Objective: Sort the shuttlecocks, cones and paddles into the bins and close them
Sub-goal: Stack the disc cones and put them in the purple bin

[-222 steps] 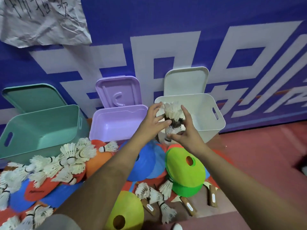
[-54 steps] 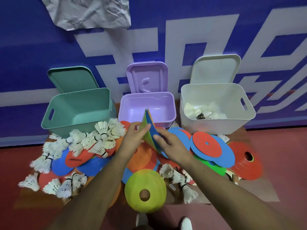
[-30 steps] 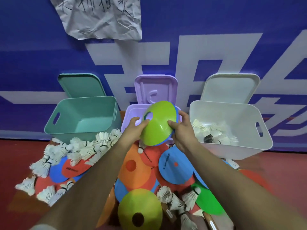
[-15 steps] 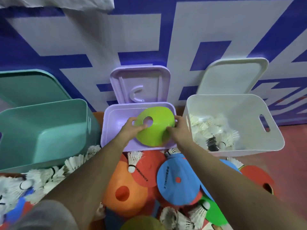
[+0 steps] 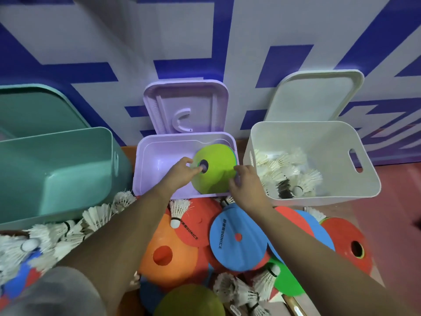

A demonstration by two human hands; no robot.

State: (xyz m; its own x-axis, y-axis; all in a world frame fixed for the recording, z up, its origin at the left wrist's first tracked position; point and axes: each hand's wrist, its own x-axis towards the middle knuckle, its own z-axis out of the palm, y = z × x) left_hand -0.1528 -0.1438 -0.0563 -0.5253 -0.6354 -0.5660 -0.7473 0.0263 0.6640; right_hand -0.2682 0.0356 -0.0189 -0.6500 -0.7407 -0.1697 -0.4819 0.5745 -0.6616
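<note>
Teal plastic bin (image 5: 68, 165), far left, lid off and propped behind it; no writing can be read on it.
Loose white shuttlecocks (image 5: 68, 229) lie heaped on the floor along its front.
Orange cone (image 5: 168, 254), on the floor nearer the camera, unmarked.
Red flat disc (image 5: 193, 222), overlapping the orange cone, printed "SONICE" in black; one shuttlecock lies on its upper edge.
Purple bin (image 5: 141, 174), centre, with its purple lid (image 5: 185, 110) standing against the wall behind; no lettering legible.
Left hand (image 5: 180, 173), inside the purple bin: thumb and fingertips pinch the lime cone (image 5: 216, 169) at its centre hole.
The lime cone sits in the right half of the purple bin, tilted against the right wall, a blue edge showing behind it. Half a second ago it was held level at the bin's front rim, one hand at each edge; it is now lower and deeper inside.
Right hand (image 5: 246, 183), at the bin's front right corner: fingers curl onto the cone's right rim.
Blue flat disc (image 5: 237, 240), below the right wrist, printed "SONICE".
White bin (image 5: 319, 137), right, holding a batch of shuttlecocks.
Red cone (image 5: 348, 242), far right, on the floor.
</note>
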